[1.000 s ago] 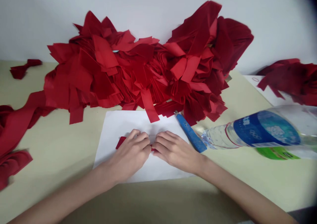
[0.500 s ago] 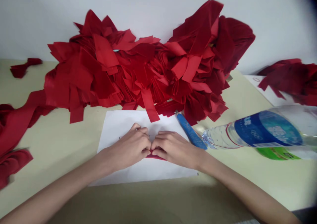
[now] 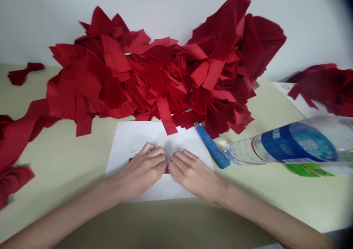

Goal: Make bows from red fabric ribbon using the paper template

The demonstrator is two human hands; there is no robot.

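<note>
Your left hand (image 3: 139,175) and right hand (image 3: 194,175) lie side by side at the near middle of the sheet of white paper (image 3: 124,137), fingers curved down and fingertips almost meeting. Both press on a red strip (image 3: 166,170) lying flat on the paper, though you can't tell whether either hand is actually pinching it. Most of the strip is hidden beneath your palms and fingers, with only small red bits showing between your hands and past your left hand. It looks like thin cloth or crepe paper, so it should be very light, soft and limp. It may slide on the paper, so pin it flat or take it by those exposed ends. A thin drawn line (image 3: 165,148) crosses the paper just beyond your fingers. The sheet rests on a pale counter (image 3: 60,157). Just right of the sheet lie a blue-handled tool (image 3: 213,151) and a clear water bottle (image 3: 284,146) on its side. Beyond the sheet rises a large heap of red strips (image 3: 149,80), against a white wall (image 3: 303,28).
</note>
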